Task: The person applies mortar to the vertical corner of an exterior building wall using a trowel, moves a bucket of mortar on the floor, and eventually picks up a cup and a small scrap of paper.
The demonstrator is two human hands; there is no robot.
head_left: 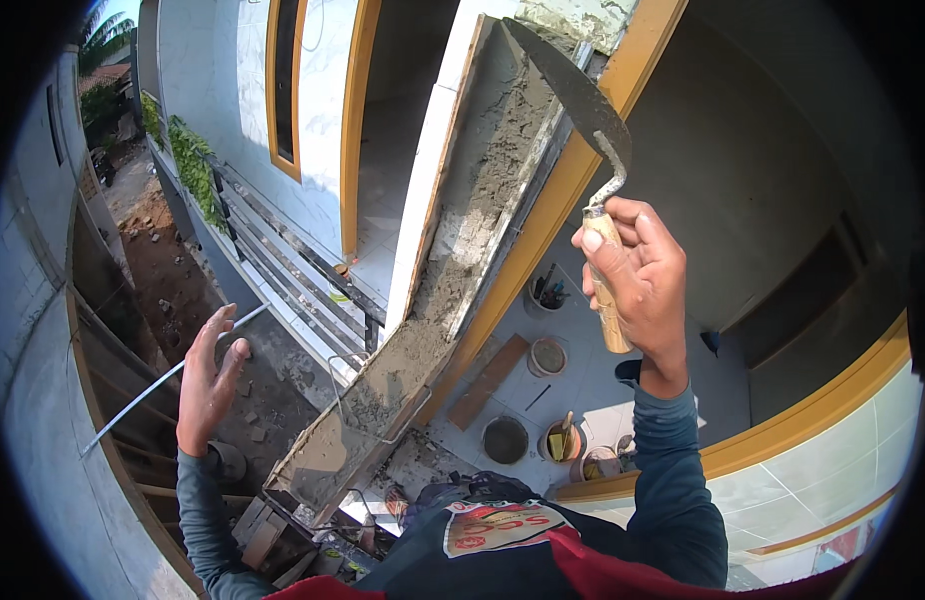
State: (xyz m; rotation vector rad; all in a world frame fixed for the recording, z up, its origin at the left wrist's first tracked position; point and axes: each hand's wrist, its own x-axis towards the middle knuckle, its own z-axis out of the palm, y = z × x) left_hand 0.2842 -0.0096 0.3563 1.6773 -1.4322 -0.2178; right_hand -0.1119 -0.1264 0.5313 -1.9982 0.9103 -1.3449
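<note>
My right hand [635, 270] grips the wooden handle of a trowel [573, 90]. The trowel's dark blade reaches up to the top of a long wet mortar strip [468, 240], which runs between a white board [433, 170] and a metal edge beside a yellow frame [613, 95]. My left hand [211, 370] is raised at the left with its fingers apart and holds nothing; a pale rod [159, 384] passes behind it. A bent wire frame [393, 437] lies across the lower part of the strip.
A railing [288, 262] with plants borders a drop to rubble [163, 265] on the left. On the tiled floor below right are several buckets [505, 437] and a wooden board [488, 385]. A yellow-framed opening [783, 440] curves along the right.
</note>
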